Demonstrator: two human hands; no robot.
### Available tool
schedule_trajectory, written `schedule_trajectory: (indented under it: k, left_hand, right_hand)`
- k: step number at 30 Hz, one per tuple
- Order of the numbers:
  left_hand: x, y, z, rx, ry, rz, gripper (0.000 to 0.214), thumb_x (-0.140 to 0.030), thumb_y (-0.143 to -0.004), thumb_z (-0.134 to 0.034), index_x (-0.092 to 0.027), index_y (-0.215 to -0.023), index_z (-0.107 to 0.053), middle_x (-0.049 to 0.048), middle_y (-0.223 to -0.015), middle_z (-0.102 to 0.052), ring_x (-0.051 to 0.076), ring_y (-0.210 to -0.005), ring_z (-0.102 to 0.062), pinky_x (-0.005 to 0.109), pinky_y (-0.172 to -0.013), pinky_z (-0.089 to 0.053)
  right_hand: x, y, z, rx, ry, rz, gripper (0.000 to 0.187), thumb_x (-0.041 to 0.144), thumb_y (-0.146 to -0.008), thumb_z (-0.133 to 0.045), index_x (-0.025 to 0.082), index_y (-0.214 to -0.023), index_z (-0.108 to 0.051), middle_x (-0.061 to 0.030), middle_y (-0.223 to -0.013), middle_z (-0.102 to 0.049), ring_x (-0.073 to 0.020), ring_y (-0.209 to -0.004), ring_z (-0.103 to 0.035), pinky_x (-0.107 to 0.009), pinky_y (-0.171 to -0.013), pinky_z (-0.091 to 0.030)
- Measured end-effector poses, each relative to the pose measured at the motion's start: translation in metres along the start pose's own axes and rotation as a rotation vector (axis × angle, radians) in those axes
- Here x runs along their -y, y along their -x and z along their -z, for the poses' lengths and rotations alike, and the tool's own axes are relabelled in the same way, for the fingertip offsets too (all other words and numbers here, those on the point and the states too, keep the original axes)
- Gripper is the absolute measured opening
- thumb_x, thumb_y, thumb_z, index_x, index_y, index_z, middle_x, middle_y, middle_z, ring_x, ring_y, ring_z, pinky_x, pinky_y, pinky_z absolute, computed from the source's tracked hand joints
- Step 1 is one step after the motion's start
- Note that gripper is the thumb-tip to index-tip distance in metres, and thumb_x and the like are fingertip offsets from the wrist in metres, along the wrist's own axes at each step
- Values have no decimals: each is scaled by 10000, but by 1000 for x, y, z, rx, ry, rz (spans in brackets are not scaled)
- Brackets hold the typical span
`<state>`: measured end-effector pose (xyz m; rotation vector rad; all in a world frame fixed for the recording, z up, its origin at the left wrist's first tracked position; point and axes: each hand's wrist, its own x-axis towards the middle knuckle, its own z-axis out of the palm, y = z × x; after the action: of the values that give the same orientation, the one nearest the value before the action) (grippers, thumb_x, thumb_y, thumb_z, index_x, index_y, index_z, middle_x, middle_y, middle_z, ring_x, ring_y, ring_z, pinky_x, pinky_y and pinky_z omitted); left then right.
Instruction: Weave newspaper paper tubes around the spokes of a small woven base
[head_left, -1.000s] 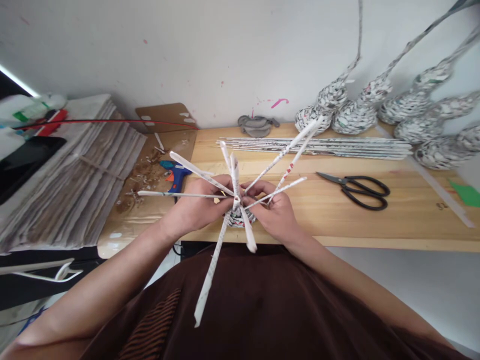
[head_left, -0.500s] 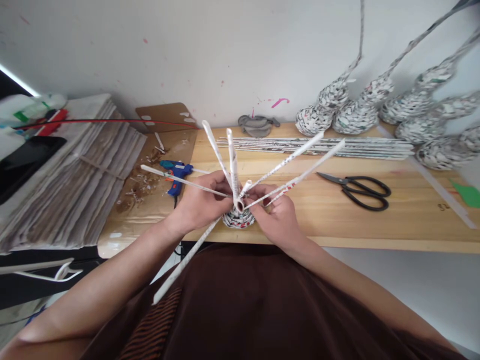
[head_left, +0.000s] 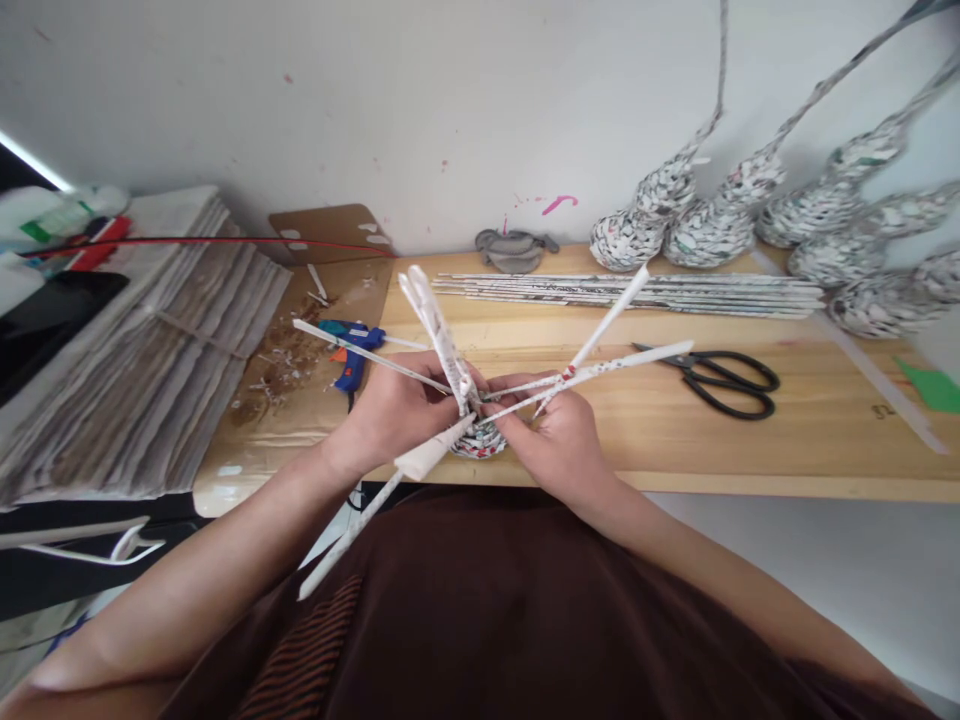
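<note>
Close to my body is a small round piece woven from rolled newspaper (head_left: pixel 480 443), its upper part covered by my fingers. Several paper tubes fan out from its top. My left hand (head_left: pixel 405 405) is closed on its left side, thumb toward the rim. From the right, my right hand (head_left: pixel 551 435) pinches at the rim, its other fingers partly hidden behind the tubes. A thick white paper tube (head_left: pixel 435 450) slopes toward me past my left thumb. Two thinner tubes cross above my right hand, and an upright pair (head_left: pixel 435 320) leans left.
Black-handled scissors (head_left: pixel 731 380) lie right of my hands. Behind are a row of paper tubes (head_left: pixel 630 293) and a grey cloth-like item (head_left: pixel 514 250). Several finished woven gourd shapes (head_left: pixel 709 235) stand back right. At left are a blue glue gun (head_left: pixel 356 350) and stacked newspapers (head_left: pixel 142 350).
The woven piece has turned slightly between my hands. The thick tube now points down toward me, the upright tubes lean together, and the right-hand tubes have dropped lower and cross.
</note>
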<state>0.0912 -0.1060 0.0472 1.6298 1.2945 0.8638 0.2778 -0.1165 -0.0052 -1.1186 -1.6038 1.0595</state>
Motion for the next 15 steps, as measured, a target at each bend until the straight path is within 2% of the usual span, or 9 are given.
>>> schedule_trajectory:
  k: [4, 9, 15]
  left_hand:
    - [0, 0, 3, 36, -50, 0, 146, -276, -715, -757, -160, -798, -729, 49, -753, -750, 193, -670, -687, 295, -634, -575]
    - [-5, -1, 11, 104, -179, -68, 146, -298, -788, -720, -183, -866, -765, 36, -811, -774, 188, -727, -714, 272, -690, -578]
    - [-7, 1, 8, 85, -297, -83, 74, -243, -796, -678, -204, -788, -739, 21, -757, -754, 183, -709, -701, 241, -634, -541]
  right_hand:
    - [-1, 0, -1, -9, -39, -42, 122, 242, -847, -712, 268, -945, -781, -31, -950, -792, -271, -979, -714, -435, -893, -546]
    - [-1, -2, 0, 16, -39, -49, 146, 233, -843, -715, 272, -965, -785, -29, -910, -790, -269, -952, -722, -426, -851, -560]
    - [0, -2, 0, 53, -71, -47, 153, 230, -855, -701, 269, -980, -780, -25, -894, -793, -246, -868, -740, -413, -828, -561]
